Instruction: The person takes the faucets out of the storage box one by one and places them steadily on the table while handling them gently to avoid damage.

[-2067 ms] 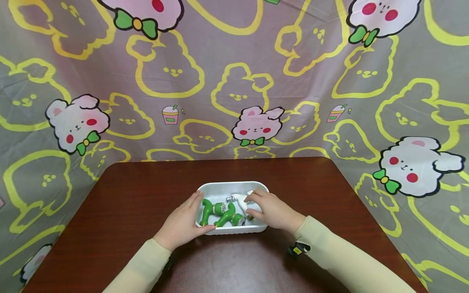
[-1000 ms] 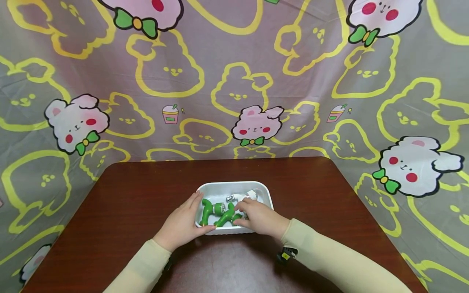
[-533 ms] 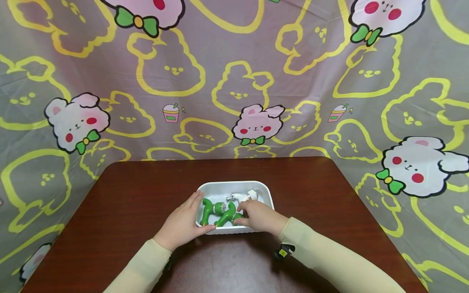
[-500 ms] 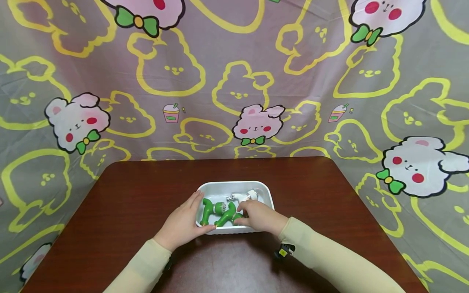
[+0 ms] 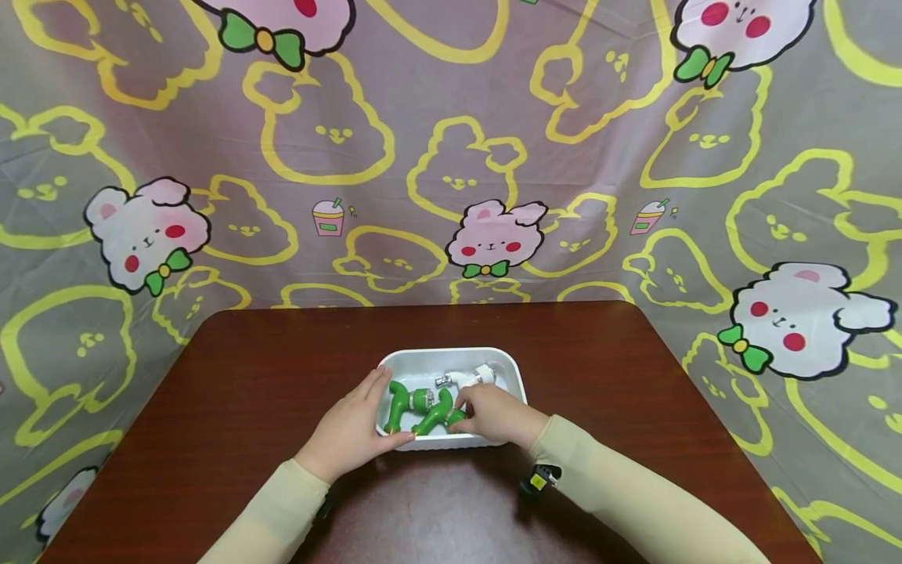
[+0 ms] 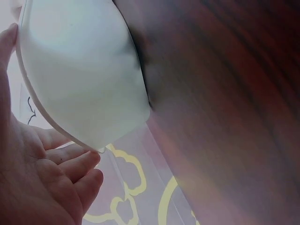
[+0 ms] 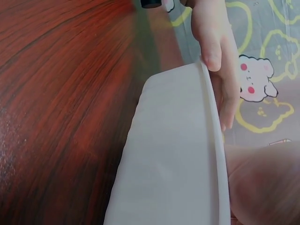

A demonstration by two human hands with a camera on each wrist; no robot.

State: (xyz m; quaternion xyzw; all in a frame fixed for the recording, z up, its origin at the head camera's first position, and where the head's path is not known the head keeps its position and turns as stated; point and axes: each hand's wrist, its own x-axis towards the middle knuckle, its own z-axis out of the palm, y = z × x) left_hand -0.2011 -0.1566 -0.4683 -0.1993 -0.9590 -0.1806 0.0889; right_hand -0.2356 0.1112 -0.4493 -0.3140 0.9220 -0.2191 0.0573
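A white plastic tray (image 5: 451, 352) on the table holds two green tap-like fittings with metallic rings and a white one. My left hand (image 5: 350, 432) rests on the tray's left end, thumb along the front rim and fingers by the left rim; the left wrist view shows its fingertips at the rim. Inside the tray my right hand (image 5: 499, 413) pinches the round knob end of the middle green tap (image 5: 435, 415), its palm low over the front right rim. The other green tap (image 5: 399, 401) lies at the left. Behind the right fingers is the white tap (image 5: 461, 380), chrome end leftward.
The dark red-brown table (image 5: 296, 352) extends around the tray on all sides. A grey curtain (image 5: 395, 188) with yellow outlines and rabbit faces hangs behind and beside the table. A small dark device (image 5: 541, 479) is strapped at the right wrist.
My right hand has moved left and forward from the white tap to the middle green tap, and its fingers have closed on the knob. My left hand stays at the tray's left end.
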